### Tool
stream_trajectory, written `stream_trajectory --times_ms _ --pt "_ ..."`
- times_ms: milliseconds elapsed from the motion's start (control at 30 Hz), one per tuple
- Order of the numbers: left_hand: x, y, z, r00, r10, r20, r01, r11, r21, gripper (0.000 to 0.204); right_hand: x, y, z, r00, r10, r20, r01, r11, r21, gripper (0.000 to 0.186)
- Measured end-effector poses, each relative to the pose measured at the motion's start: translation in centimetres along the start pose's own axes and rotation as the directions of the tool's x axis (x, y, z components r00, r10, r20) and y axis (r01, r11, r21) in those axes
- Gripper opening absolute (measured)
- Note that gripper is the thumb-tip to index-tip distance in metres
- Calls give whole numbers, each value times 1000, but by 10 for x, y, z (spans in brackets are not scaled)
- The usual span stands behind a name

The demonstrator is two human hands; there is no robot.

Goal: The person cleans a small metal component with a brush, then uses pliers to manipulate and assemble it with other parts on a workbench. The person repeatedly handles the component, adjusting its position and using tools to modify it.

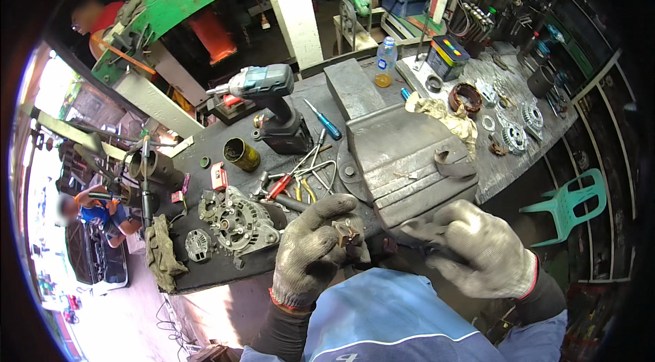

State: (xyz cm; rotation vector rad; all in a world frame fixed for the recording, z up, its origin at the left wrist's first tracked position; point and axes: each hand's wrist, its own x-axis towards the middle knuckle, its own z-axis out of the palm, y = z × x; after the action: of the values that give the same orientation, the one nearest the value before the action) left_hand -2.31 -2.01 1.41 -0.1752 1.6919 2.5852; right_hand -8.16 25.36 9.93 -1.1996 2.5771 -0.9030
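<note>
My left hand (307, 253), in a light knitted work glove, is closed around a small brownish block-shaped metal part (348, 232), held near my chest at the bench's front edge. Just right of it, my right hand (477, 249), gloved the same way, is slightly blurred. Its fingers point left and stand apart, and I see nothing between them. Beyond that hand sits a big bench vise (409, 157) with a curled metal strip (456, 164) on top. An opened alternator (239, 222) lies left of my left hand, beside a small round vented cover (198, 244).
A cordless impact wrench (269, 103) stands behind a rusty can (242, 154). Pliers and a hammer (283, 198) crowd the bench middle. A screwdriver (323, 120), a bottle (385, 62) and a rag (447, 120) lie farther back. A green chair (573, 205) is at right; another person (109, 215) is at far left.
</note>
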Motion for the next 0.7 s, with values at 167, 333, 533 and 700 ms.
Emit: stream_trajectory --times_ms 167,333,533,700 --pt "-4 3 -3 997 -6 77 15 994 -111 59 20 -22 -5 988 3 156 57 925 -376 33" --pt "-4 4 -6 980 198 -13 -185 935 302 25 31 -24 -1 985 -63 160 127 890 -437 38" --pt "-14 10 -4 996 75 -44 -65 978 198 16 36 -23 0 978 -123 171 186 882 -433 31" --pt "-8 12 -4 952 285 116 -305 835 457 23 34 -23 -1 976 -138 168 204 843 -497 17"
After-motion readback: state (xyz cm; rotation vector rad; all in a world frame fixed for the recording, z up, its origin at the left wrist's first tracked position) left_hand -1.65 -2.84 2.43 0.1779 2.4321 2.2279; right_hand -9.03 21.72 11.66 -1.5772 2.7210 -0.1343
